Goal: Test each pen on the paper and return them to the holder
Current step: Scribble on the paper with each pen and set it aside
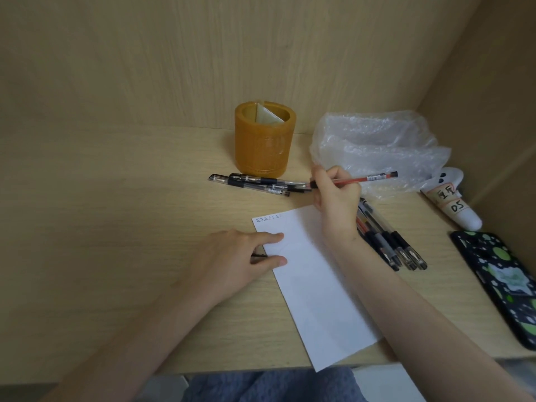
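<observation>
Light wood desk point(116, 227) sitting in a wood-panelled nook, walls closing in behind and on the right.

Right hand point(336, 198) is gripping a red pen point(362, 179), fingers curled round the barrel. Pen is lying almost level, dark tip end pointing left, other end sticking out right over the bubble-wrap bag point(377, 146). Hand is sitting beyond the paper's far edge, so the tip is not over the sheet. Tip is ending up just beside the nearest loose pens; can't tell if it's touching them.

Left hand point(240, 256) is lying flat, fingers nearly straight, index and thumb tips pressing on the left edge of the white paper point(313, 285). Something small and dark is peeking out under it; can't tell what.

Paper is lying tilted, near corner overhanging the desk's front edge. A short row of handwritten marks point(268, 219) is showing at its top left corner.

Amber pen holder point(262, 146) is standing upright at the back, no pens showing in it. Loose black pens point(258, 184) are lying just in front of it. Second bunch of pens point(388, 242) is lying right of the paper, partly under the right wrist.

Far right: white labelled tube point(455, 207) and a phone in a black-and-green case point(499, 282). Blue patterned fabric point(269, 384) is showing at the bottom.
</observation>
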A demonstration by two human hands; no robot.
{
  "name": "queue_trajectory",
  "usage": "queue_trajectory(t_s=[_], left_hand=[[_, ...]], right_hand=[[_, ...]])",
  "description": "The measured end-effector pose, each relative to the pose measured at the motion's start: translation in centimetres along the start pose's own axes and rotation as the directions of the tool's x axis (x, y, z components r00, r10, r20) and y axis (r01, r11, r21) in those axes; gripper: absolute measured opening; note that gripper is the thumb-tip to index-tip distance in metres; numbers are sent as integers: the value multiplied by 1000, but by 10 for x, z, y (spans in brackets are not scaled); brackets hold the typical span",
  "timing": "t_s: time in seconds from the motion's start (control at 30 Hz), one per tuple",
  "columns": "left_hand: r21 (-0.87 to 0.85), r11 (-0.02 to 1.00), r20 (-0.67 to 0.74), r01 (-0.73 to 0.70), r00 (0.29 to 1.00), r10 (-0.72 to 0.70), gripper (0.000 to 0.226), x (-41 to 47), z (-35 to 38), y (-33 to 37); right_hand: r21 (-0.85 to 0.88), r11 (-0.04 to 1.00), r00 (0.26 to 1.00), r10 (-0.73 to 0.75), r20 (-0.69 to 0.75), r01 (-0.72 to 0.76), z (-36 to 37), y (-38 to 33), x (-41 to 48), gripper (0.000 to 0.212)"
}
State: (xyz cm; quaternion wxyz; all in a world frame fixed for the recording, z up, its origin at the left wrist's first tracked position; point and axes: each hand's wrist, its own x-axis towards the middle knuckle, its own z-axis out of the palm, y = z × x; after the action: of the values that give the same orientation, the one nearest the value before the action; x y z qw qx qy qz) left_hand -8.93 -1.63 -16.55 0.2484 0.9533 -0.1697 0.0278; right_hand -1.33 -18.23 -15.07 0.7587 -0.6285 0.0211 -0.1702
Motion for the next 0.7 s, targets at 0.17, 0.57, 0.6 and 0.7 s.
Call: queue_trajectory(t_s=[0.17,0.57,0.6,0.7], left_hand=[[-144,988,12,51,999,-50,46,1,-2,-1],[-355,935,-44,3,999,-20,26,3,-5,-7],[-345,939,-39,-7,999,-7,28,2,-4,-7],[-466,885,-24,-5,1000,-7,34,2,-4,-4]], right_hand=[[30,991,977,124,171,-131,4,-22,3,35],[-140,951,936,299,183,-276,-8,-17,-5,34],[-164,952,941,287,181,-259,-7,-17,-5,34],[-165,963,939,248,238,-213,-3,-19,-6,31]])
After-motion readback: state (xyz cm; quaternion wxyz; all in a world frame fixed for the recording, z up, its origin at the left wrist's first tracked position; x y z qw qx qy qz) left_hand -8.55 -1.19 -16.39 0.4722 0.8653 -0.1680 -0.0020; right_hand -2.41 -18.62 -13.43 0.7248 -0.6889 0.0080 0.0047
